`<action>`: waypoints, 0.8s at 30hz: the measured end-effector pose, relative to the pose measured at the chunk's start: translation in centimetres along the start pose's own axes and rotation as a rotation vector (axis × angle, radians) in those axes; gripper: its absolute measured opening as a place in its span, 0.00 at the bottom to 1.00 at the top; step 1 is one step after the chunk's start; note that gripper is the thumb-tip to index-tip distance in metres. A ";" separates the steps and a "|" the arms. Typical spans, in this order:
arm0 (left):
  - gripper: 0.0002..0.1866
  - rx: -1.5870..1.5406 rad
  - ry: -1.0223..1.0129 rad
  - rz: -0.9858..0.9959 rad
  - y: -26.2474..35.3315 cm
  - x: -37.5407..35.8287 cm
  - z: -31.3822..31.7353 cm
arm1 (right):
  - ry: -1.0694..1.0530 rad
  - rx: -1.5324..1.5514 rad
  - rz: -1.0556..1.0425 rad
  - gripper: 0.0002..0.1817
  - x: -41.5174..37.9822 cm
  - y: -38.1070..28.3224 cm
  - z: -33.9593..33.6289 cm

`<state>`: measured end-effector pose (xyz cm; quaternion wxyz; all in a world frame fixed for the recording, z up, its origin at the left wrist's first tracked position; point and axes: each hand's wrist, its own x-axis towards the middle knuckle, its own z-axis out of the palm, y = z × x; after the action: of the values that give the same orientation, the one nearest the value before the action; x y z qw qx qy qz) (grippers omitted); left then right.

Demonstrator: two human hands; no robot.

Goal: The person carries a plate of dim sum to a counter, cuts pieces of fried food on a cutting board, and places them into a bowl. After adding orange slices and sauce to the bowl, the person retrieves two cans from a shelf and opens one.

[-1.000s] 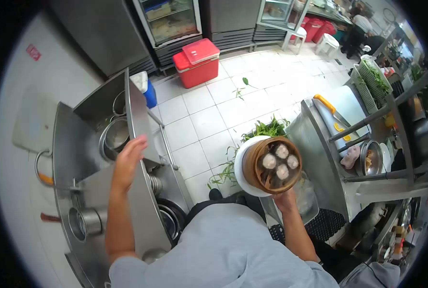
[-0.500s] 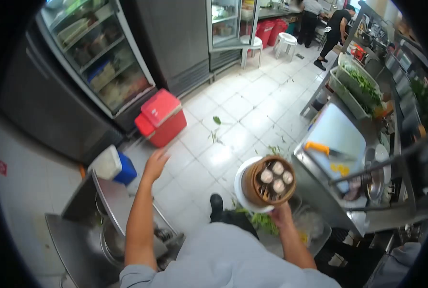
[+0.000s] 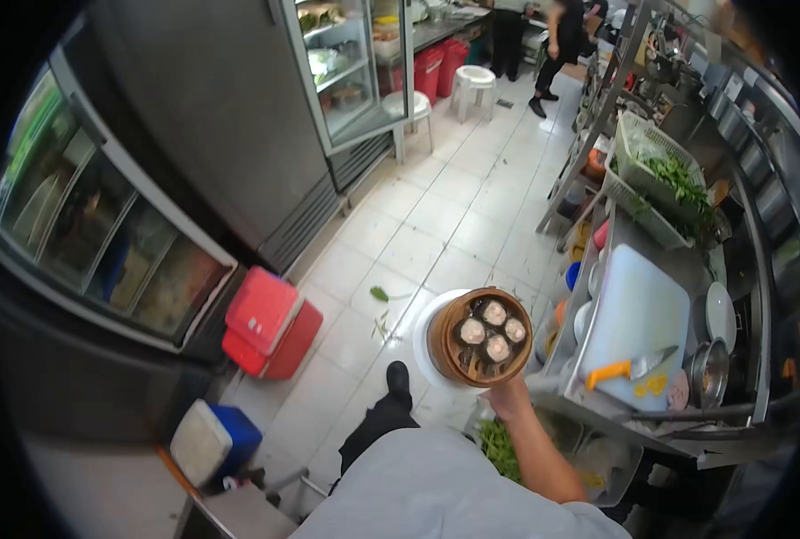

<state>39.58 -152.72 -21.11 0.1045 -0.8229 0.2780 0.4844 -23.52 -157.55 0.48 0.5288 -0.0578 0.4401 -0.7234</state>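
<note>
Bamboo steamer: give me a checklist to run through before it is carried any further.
1. Steamer seated on the plate: ok, the plate's rim shows along its left side.
2. Dumplings inside: ok, four sit within the steamer's wall.
3. Right hand supporting the load: ok, it is at the near edge, though how the fingers grip cannot be seen.
4. Left hand ready to help: cannot tell, it is out of view.
5. Floor free of litter: not ok, a leaf and scraps of green lie on the tiles.
6. Knife apart from the steamer: ok, it lies on the cutting board.
</note>
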 end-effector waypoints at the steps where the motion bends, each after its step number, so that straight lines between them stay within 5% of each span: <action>1: 0.27 0.012 -0.011 0.023 3.9 1.6 -0.4 | 0.053 0.020 0.016 0.29 1.8 -0.6 1.1; 6: 0.26 0.229 0.087 0.273 33.8 10.8 -6.2 | 0.080 0.062 -0.047 0.27 9.3 -3.1 3.2; 7: 0.25 0.368 0.097 0.431 41.8 11.9 -7.2 | 0.084 0.062 -0.066 0.27 10.6 -4.0 3.9; 8: 0.23 0.190 0.139 0.735 48.6 16.5 -7.4 | 0.102 0.067 -0.100 0.27 11.8 -5.0 4.7; 9: 0.17 0.526 0.154 0.838 56.7 17.9 -8.3 | 0.122 0.074 -0.131 0.27 12.7 -5.7 5.2; 10: 0.13 1.202 0.513 1.301 64.5 16.9 -8.2 | 0.153 0.102 -0.148 0.29 14.5 -5.4 4.2; 11: 0.20 1.180 0.378 1.057 73.1 10.1 -6.7 | 0.158 0.105 -0.155 0.29 15.8 -5.6 3.9; 12: 0.20 0.606 0.433 1.414 79.1 12.6 -4.8 | 0.181 0.168 -0.190 0.30 17.2 -5.7 3.7; 13: 0.20 0.240 0.229 1.151 84.7 4.3 -2.3 | 0.200 0.230 -0.226 0.32 18.8 -6.0 3.4; 14: 0.19 0.076 0.053 1.210 89.8 1.7 0.4 | 0.181 0.269 -0.242 0.34 20.3 -6.2 2.8; 15: 0.18 -0.037 -0.085 1.171 92.8 -5.3 2.8 | 0.174 0.271 -0.255 0.34 21.8 -6.9 2.8; 19: 0.18 0.122 -0.354 1.480 104.5 -9.2 14.3 | 0.237 0.258 -0.280 0.32 28.5 -9.7 0.7; 22: 0.23 0.716 -0.216 1.645 107.6 -7.7 18.6 | 0.272 0.342 -0.329 0.29 33.6 -12.6 -1.7; 24: 0.25 0.836 -0.202 1.438 107.7 -3.3 18.8 | 0.297 0.279 -0.318 0.29 37.7 -15.6 -2.1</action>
<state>-35.77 -231.92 -17.36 0.0908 -0.2913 0.8811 0.3614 -52.24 -186.27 -4.30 0.3411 0.0540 0.3944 -0.8516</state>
